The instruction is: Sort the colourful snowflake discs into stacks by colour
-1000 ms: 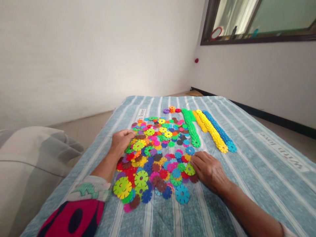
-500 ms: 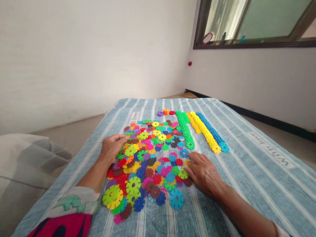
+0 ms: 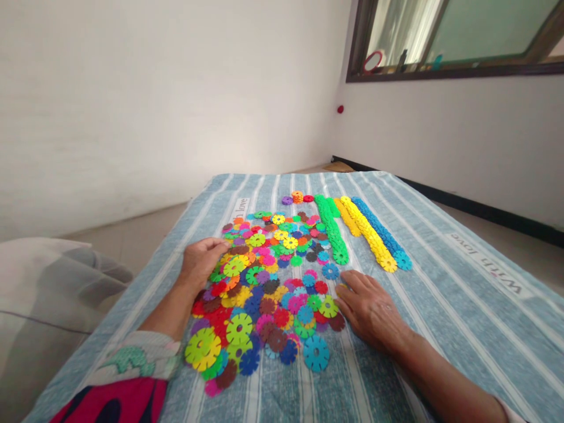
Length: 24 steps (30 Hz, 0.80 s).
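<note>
A: Between your hands: disc pile (image 3: 267,305), colours mixed. Grip state?

B: Your left hand (image 3: 200,261) and right hand (image 3: 370,308) sit at its edges; whether either pinches anything, I cannot tell

A: Progress?

B: Green row (image 3: 332,235), yellow row (image 3: 366,231) and blue row (image 3: 381,230) lie to the far right, laid out; your pile, I judge, remains unsorted

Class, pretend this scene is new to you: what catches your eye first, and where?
The eye falls first on the bright patch of many-coloured discs, spread over the striped cloth between the left hand and the right hand. Beyond the right hand, a green row, a yellow row and a blue row lie side by side. Left of their far ends sits a small orange stack.
</note>
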{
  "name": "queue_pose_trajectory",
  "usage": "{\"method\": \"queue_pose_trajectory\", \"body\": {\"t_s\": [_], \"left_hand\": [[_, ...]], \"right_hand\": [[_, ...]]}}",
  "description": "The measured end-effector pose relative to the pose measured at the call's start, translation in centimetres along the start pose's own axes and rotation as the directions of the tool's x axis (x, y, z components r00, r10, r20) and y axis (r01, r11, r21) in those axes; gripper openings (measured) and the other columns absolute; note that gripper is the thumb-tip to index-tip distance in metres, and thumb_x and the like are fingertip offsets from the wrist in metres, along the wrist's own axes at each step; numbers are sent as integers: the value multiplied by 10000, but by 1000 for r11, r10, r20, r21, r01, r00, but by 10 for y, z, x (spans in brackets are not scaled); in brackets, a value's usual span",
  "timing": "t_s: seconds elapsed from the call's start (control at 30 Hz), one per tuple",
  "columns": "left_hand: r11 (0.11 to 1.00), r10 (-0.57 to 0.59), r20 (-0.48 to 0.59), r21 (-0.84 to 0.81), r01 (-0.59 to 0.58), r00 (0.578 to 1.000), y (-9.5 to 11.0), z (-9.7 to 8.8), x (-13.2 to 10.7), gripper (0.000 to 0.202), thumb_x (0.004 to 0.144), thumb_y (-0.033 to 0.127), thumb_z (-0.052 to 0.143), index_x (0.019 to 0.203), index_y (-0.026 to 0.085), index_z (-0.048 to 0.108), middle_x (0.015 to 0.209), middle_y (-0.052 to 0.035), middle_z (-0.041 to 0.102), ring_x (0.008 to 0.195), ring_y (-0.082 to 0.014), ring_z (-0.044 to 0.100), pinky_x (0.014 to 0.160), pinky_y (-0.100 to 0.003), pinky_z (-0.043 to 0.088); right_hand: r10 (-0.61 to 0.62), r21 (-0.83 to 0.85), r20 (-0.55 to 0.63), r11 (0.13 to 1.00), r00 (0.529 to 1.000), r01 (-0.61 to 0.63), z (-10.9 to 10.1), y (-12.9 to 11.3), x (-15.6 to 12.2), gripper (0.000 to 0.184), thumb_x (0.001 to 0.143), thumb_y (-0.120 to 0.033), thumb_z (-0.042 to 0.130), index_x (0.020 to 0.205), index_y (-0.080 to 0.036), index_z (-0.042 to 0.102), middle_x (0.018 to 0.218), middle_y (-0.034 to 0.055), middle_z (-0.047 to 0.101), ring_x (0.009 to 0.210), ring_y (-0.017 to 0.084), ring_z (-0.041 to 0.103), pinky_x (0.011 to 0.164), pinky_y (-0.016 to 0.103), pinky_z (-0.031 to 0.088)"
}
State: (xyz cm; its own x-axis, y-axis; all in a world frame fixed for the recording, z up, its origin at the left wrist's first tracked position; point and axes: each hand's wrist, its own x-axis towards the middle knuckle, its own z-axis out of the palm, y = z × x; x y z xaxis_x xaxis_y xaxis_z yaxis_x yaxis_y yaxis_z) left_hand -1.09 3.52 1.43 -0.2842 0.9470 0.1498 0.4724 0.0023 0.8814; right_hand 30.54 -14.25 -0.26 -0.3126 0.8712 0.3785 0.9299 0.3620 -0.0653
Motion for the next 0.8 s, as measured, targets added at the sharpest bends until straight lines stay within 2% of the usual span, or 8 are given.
{"method": "queue_pose_trajectory", "body": {"t_s": [0.1,0.23,0.3,0.4,0.53,0.63,0.8], "left_hand": [[1000,14,0,4,-14,1000,-3,0,1,217,554,375,679,680,202,712,623,17,669,595,-157,569,535,-239,432],[1000,25,12,1,-25,1000,-5,1,1,234,550,398,679,676,203,707,628,6,672,595,-166,576,532,-247,435],[1000,31,12,-4,-31,999,-6,1,1,237,548,405,681,671,204,705,631,2,675,595,-167,579,538,-250,439],[999,35,9,-4,-35,999,-7,1,2,238,544,410,687,665,205,705,642,1,681,598,-168,583,545,-252,444],[1000,21,7,0,-21,1000,-7,2,2,264,540,412,691,691,196,716,645,-2,685,602,-171,583,541,-253,444],[1000,18,16,1,-18,1000,-8,2,2,289,545,420,686,710,186,718,643,-1,684,608,-167,583,544,-246,444],[1000,23,32,12,-23,999,-6,2,2,293,561,415,666,726,177,711,659,7,684,629,-153,582,573,-232,443]], "right_hand": [[0,2,-28,1000,1000,0,2,2,-3,270,934,-222,492,685,-179,589,842,83,586,814,210,541,738,349,413],[-7,33,-130,999,992,12,4,4,-5,351,948,-228,455,626,-177,586,771,78,584,798,209,559,752,358,428],[-38,103,-154,993,987,55,2,1,-5,338,959,-245,440,676,-177,612,859,93,618,869,213,575,798,364,444],[-132,203,-144,966,981,160,-1,-10,-3,223,952,-288,477,878,-194,665,1104,106,625,1090,244,541,919,402,440],[-210,204,-56,954,976,217,0,-23,-3,245,916,-367,552,1110,-246,640,1306,107,544,1262,291,439,1012,473,401],[-220,167,-5,962,976,217,5,-25,-2,309,904,-410,564,1161,-247,622,1331,125,530,1272,313,438,1017,511,399],[-160,96,-23,982,987,162,11,-18,0,368,891,-435,572,1112,-149,641,1311,195,537,1266,355,437,997,537,422]]}}
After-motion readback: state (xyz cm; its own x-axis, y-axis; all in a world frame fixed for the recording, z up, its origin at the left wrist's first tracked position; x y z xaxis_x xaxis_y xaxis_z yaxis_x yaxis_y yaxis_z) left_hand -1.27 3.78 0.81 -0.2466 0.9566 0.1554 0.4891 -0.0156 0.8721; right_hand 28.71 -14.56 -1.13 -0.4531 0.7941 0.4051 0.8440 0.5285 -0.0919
